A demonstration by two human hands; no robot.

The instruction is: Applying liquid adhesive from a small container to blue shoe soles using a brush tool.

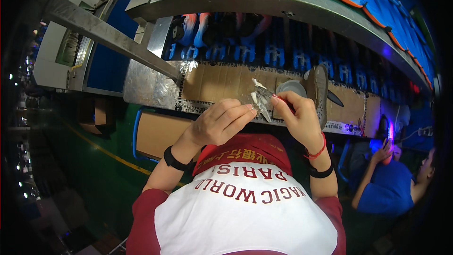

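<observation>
Left hand [222, 121] clamped on clear plastic [263, 109], right hand [300, 117] on red-handled tool [272, 95], near maroon-lettered shirt [245, 226]

White shirt [245, 229]: dark-red capitals [245, 189] in curved rows, upside down in view. Red cloth [250, 142] at waist: row of yellow characters [243, 157].

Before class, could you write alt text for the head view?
A person's right hand holds a red-handled tool close to a crumpled, shiny piece near the left hand, at a cardboard-lined bench. A co-worker in blue is at right.
</observation>
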